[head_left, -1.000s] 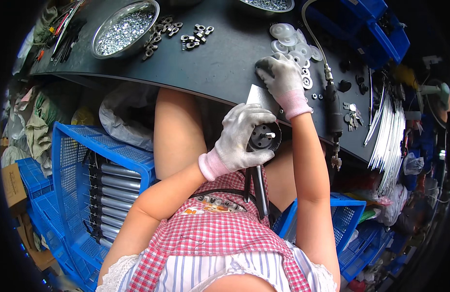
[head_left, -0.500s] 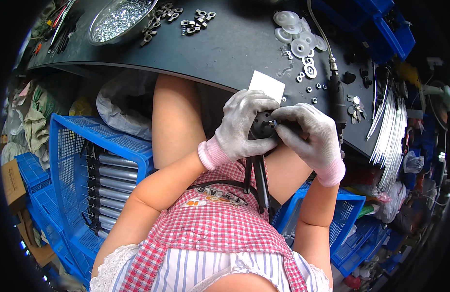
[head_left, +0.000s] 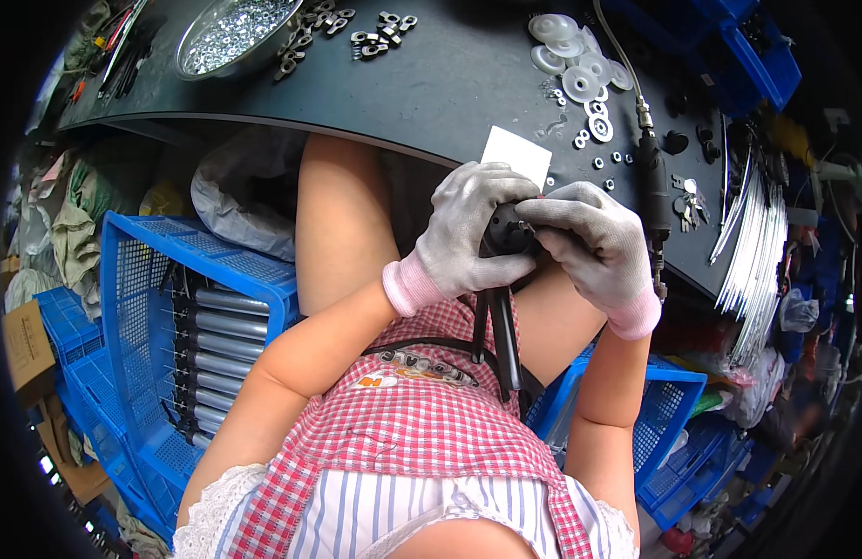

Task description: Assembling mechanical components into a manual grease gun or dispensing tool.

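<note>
The left hand (head_left: 475, 228) is holding a black hub (head_left: 503, 237) inside its curled fingers; the right hand (head_left: 598, 242) is meeting its stud (head_left: 524, 225), grip unclear. Legs (head_left: 505, 349) are hanging below the fingers, seemingly already attached; nuts (head_left: 598, 163) are lying beyond, unfitted.

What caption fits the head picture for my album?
Gloved left hand holds a black part, right hand close by, near a table.

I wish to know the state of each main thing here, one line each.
Left hand: curled around the black part
Right hand: bent, at the same part
Black part: held by the left hand
Metal bowl: holding small metal pieces
White discs: loose, overlapping
Left blue crate: open, holding silver tubes
Thin silver rods: loosely bundled
</note>
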{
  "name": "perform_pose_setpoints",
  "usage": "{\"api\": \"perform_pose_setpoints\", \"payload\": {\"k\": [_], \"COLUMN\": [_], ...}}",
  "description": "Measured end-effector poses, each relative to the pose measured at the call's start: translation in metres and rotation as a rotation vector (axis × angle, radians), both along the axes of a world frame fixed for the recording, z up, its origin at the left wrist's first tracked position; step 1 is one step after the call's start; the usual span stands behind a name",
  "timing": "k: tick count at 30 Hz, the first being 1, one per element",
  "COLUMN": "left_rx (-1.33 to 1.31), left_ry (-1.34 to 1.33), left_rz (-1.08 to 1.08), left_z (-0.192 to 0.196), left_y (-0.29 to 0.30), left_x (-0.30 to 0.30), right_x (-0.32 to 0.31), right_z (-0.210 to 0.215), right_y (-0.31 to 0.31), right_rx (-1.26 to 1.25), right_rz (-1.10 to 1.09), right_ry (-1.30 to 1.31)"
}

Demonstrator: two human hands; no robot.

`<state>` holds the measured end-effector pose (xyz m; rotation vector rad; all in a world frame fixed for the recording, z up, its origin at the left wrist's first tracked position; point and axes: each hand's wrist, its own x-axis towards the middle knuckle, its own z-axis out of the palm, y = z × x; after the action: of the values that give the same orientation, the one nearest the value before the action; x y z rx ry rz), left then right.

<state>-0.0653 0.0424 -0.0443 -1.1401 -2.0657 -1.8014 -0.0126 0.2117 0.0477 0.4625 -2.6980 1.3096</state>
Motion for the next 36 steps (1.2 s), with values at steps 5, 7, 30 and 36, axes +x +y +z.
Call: {"api": "perform_pose_setpoints", "payload": {"k": [5,7,30,36], "left_rx": [-0.012,-0.008,0.001,-0.039], "left_ry": [0.007,0.004,0.018,-0.047], "left_rz": [0.023,0.031,0.002,0.031], "left_z": [0.001,0.000,-0.005,0.002], "left_y": [0.000,0.000,0.000,-0.004], "left_x": [0.001,0.002,0.002,0.004], "right_x": [0.003,0.004,0.003,0.010], "right_z": [-0.021,-0.022,-0.016,-0.007], "right_y": [-0.003,-0.010,-0.009,-0.011], "right_rx": [-0.199,-0.214,-0.071,0.005], "right_rz": [-0.062,-0.141,-0.168,-0.181], "right_ry": [-0.003,0.029,0.026,0.090]}}
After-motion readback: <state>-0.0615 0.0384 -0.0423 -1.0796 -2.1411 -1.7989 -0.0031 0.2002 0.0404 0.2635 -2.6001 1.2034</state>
